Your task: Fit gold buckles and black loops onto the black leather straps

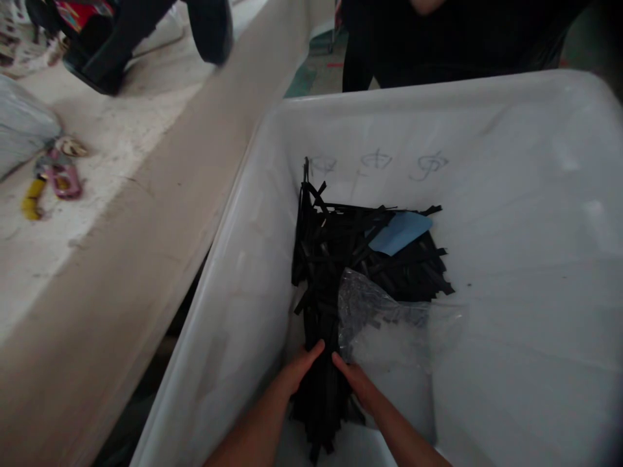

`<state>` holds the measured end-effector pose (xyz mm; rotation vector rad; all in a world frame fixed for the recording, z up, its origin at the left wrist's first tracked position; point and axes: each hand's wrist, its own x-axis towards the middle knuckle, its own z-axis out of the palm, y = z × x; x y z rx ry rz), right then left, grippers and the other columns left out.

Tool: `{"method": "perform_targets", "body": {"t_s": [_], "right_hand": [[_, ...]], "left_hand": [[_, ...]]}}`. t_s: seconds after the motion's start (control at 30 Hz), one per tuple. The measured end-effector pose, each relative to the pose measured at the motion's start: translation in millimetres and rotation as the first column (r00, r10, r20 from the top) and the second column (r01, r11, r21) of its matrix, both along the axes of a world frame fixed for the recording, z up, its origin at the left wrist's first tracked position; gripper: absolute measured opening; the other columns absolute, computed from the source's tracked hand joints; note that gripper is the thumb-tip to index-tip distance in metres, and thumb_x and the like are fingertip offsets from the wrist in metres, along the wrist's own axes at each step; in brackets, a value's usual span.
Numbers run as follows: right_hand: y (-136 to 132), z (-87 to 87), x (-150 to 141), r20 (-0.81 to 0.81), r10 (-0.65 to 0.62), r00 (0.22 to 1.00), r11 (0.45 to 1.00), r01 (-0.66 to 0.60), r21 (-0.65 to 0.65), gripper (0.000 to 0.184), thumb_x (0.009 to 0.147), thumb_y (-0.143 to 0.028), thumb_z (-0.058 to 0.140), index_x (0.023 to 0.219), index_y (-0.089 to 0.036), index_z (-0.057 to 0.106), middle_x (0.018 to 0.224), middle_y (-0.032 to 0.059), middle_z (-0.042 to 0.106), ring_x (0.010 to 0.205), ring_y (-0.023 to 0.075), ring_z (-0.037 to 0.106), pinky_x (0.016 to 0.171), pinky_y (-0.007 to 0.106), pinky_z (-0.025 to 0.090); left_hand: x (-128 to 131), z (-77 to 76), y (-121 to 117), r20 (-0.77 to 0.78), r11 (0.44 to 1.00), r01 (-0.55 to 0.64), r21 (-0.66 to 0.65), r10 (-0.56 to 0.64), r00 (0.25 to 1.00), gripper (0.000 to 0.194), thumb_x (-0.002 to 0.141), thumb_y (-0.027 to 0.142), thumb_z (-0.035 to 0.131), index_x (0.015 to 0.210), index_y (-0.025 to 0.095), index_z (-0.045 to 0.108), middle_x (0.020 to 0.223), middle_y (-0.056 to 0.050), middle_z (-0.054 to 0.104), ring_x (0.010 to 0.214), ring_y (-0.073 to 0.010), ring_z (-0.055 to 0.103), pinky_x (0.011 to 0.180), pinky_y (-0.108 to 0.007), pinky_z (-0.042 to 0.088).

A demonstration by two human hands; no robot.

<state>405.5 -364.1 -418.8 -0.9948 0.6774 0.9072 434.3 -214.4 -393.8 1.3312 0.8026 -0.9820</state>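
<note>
Deep in a large white bin (516, 272), a thick bundle of black strips (321, 389) lies lengthwise toward me. My left hand (300, 368) grips its left side, thumb on top. From the other side my right hand (354, 377) presses on the same bundle, its thumb also on top. The fingers under the strips are hidden on both hands. More black strips (335, 233) are heaped beyond, against the bin's far left corner. A piece of blue paper or card (402, 232) lies on that heap. Beside my right hand is a crumpled clear plastic bag (384, 331).
A pale worktop (160, 162) runs along the left of the bin. Pliers or cutters with pink and yellow handles (63, 178), a plastic bag (24, 123) and a black object (117, 45) rest there. A person in dark clothes (448, 39) is beyond the bin's far rim.
</note>
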Motion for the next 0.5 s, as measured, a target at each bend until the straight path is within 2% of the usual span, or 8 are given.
{"method": "perform_targets", "body": {"t_s": [0.1, 0.2, 0.37, 0.43, 0.5], "right_hand": [[-6, 6.9, 0, -0.023, -0.017, 1.000, 0.982, 0.021, 0.185, 0.057, 0.070, -0.054, 0.058, 0.105, -0.010, 0.062, 0.098, 0.0113, 0.068, 0.102, 0.0243, 0.058, 0.098, 0.038, 0.035], [-7, 8.4, 0, -0.047, -0.026, 0.999, 0.955, 0.039, 0.294, 0.058, 0.070, -0.058, 0.055, 0.105, -0.011, 0.063, 0.105, 0.0118, 0.066, 0.109, 0.0235, 0.053, 0.100, 0.035, 0.032], [4, 19.5, 4, -0.105, -0.010, 0.994, 0.944, 0.044, 0.326, 0.060, 0.068, -0.060, 0.056, 0.108, -0.017, 0.061, 0.113, 0.0101, 0.062, 0.117, 0.0223, 0.046, 0.101, 0.036, 0.031], [9, 31.8, 8, -0.134, -0.010, 0.991, 0.941, 0.055, 0.334, 0.063, 0.065, -0.062, 0.057, 0.111, -0.019, 0.060, 0.114, 0.0093, 0.061, 0.119, 0.0235, 0.045, 0.101, 0.039, 0.031], [12, 48.5, 11, -0.161, 0.005, 0.987, 0.934, 0.053, 0.353, 0.068, 0.061, -0.064, 0.059, 0.112, -0.021, 0.059, 0.115, 0.0091, 0.061, 0.119, 0.0251, 0.044, 0.101, 0.041, 0.032]], "left_hand": [[0, 7.0, -1, -0.040, 0.995, -0.037, -0.090, 0.034, 0.999, 0.069, 0.060, 0.060, 0.064, 0.111, 0.013, 0.057, 0.100, -0.012, 0.066, 0.092, -0.0256, 0.062, 0.081, -0.034, 0.050], [-1, 15.3, -3, -0.051, 0.988, -0.086, -0.131, 0.080, 0.995, 0.073, 0.056, 0.057, 0.069, 0.111, 0.012, 0.056, 0.098, -0.013, 0.066, 0.092, -0.0267, 0.062, 0.081, -0.034, 0.050], [0, 41.5, -5, -0.023, 0.969, -0.192, -0.157, 0.191, 0.981, 0.069, 0.061, 0.056, 0.065, 0.113, 0.011, 0.055, 0.090, -0.012, 0.068, 0.085, -0.0254, 0.064, 0.081, -0.035, 0.050], [1, 56.4, -5, -0.027, 0.954, -0.241, -0.176, 0.240, 0.970, 0.065, 0.063, 0.054, 0.065, 0.110, 0.011, 0.057, 0.087, -0.012, 0.069, 0.083, -0.0250, 0.065, 0.080, -0.035, 0.050], [0, 71.5, -7, -0.032, 0.946, -0.294, -0.140, 0.292, 0.956, 0.061, 0.063, 0.052, 0.065, 0.107, 0.010, 0.059, 0.086, -0.012, 0.069, 0.081, -0.0252, 0.065, 0.079, -0.035, 0.050]]}}
